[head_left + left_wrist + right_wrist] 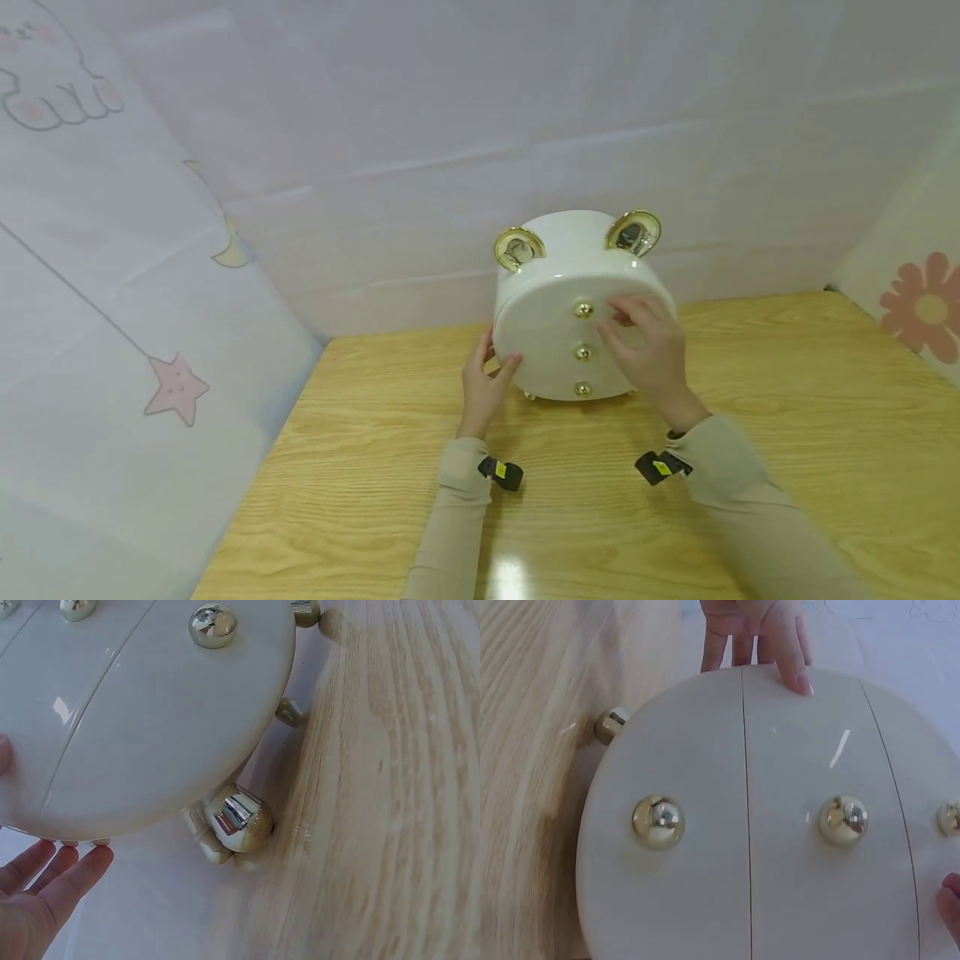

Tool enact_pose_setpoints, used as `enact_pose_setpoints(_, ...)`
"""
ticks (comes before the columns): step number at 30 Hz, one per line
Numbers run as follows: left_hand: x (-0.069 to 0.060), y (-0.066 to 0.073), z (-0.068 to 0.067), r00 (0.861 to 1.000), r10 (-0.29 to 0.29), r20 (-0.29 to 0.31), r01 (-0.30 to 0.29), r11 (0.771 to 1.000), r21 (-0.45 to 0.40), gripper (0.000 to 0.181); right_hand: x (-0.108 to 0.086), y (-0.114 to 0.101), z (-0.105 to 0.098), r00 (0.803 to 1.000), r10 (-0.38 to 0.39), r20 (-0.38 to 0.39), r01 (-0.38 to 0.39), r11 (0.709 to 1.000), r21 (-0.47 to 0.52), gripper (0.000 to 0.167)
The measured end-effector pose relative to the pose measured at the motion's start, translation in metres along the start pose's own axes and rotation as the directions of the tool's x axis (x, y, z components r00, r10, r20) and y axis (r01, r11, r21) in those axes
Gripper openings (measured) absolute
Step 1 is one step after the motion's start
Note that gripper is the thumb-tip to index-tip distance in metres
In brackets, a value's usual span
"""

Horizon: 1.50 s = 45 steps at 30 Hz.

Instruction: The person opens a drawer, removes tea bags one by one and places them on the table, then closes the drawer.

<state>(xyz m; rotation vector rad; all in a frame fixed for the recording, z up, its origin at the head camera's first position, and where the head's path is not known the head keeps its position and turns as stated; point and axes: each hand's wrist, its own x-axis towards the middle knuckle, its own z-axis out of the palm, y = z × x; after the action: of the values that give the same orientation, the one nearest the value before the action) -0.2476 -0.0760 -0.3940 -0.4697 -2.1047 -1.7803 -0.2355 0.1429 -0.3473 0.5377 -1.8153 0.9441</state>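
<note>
White box (538,329) stood on the worktop (360,467); at its eight o'clock the left hand (483,387) gripped the edge; the right hand (651,350), loosely spread, was beside the top knob (583,309). The left wrist view caught a gold foot (241,819); the right, the left thumb (789,656) at twelve.

White rounded drawer box (562,332), gold-rimmed ears (633,234), three gold knobs (583,352); upright on gold feet (241,817), drawer fronts (821,892) flush, near middle of back edge of desk (360,467)
</note>
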Motion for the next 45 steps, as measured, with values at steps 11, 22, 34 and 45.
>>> enact_pose_setpoints(11, 0.008, -0.033, 0.007, 1.000, 0.000, -0.007, 0.000, 1.000, 0.012, 0.059, 0.005, -0.008, 0.014, 0.999, -0.035, 0.028, 0.035, 0.999, -0.005, 0.026)
enact_pose_setpoints(22, 0.003, -0.015, 0.007, 1.000, 0.000, -0.003, 0.000, 1.000, 0.028, 0.057, 0.013, -0.014, 0.017, 0.995, 0.025, 0.093, -0.008, 0.983, -0.182, 0.023)
enact_pose_setpoints(34, -0.001, 0.008, 0.009, 1.000, 0.008, 0.008, -0.008, 1.000, 0.004, 0.055, 0.013, -0.015, 0.017, 0.998, 0.002, 0.066, 0.013, 0.973, -0.229, 0.017)
enact_pose_setpoints(45, -0.002, 0.008, 0.009, 1.000, 0.009, 0.016, -0.009, 1.000, 0.024, 0.056, 0.009, -0.015, 0.015, 0.999, -0.046, 0.018, 0.049, 0.977, -0.206, 0.016)
